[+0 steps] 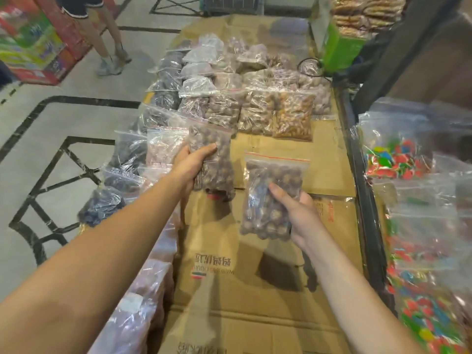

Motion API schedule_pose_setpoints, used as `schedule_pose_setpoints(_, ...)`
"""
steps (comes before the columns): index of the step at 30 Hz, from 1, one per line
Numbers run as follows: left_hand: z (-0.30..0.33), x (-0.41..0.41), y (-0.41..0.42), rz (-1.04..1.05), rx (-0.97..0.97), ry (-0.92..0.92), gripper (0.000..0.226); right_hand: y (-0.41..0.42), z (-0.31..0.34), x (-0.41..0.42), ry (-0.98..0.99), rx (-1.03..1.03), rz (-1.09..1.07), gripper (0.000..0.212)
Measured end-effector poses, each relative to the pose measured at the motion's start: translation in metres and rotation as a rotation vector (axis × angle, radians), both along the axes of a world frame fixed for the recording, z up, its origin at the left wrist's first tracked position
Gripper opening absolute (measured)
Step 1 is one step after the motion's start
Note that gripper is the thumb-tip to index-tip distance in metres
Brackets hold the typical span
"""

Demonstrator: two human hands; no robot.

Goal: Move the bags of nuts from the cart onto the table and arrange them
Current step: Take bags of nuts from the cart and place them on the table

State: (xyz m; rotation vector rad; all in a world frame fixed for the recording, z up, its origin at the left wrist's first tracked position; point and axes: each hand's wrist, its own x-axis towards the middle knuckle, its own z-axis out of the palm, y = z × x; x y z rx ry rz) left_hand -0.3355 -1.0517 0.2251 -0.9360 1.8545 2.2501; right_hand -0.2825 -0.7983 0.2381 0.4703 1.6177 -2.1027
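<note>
Left hand (pixel 190 162) grips one bag of dark nuts (pixel 213 159) over the near end of the laid rows (pixel 245 108), right hand (pixel 297 213) clutches a second bag (pixel 268 195) above bare cardboard table-top (pixel 255 290), probably queued to extend the same row

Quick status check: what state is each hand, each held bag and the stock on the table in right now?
Left hand: grips a bag, thumb on top.
Left bag of brown nuts: sealed, held above the cardboard.
Right hand: grips a bag from its lower end.
Right bag of brown nuts: sealed, red zip strip on top, held in the air.
Bags on the table: sealed, laid in rows.
Cardboard table cover: flat, partly bare.
</note>
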Motion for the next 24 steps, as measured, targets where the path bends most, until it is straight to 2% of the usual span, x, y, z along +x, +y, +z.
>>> schedule_pose_setpoints(7,-0.025,-0.088,-0.01,0.068,0.1,-0.038,0.039,-0.006,-0.023,-0.025,-0.058,0.014,-0.03,0.057)
schedule_pose_setpoints(9,-0.032,-0.103,-0.014,0.09,0.02,-0.084,0.042,-0.006,-0.027,-0.029,-0.046,0.026,-0.02,0.054)
schedule_pose_setpoints(12,-0.039,-0.114,-0.014,0.113,-0.121,-0.179,0.059,-0.006,-0.03,-0.031,-0.017,0.051,0.005,0.043)
schedule_pose_setpoints(15,-0.023,-0.112,-0.006,0.03,-0.361,-0.16,0.069,-0.008,-0.035,-0.031,-0.019,0.103,0.027,0.037)
schedule_pose_setpoints(19,0.014,-0.09,-0.003,-0.096,-0.47,-0.17,0.088,-0.02,-0.04,-0.024,-0.03,0.084,0.025,0.034)
schedule_pose_setpoints(21,0.035,-0.066,-0.005,-0.135,-0.482,-0.105,0.084,-0.031,-0.04,-0.022,-0.031,0.055,0.045,0.037)
schedule_pose_setpoints(24,0.059,-0.013,-0.009,-0.236,-0.656,-0.023,0.071,-0.052,-0.044,-0.024,-0.049,0.082,0.095,0.049)
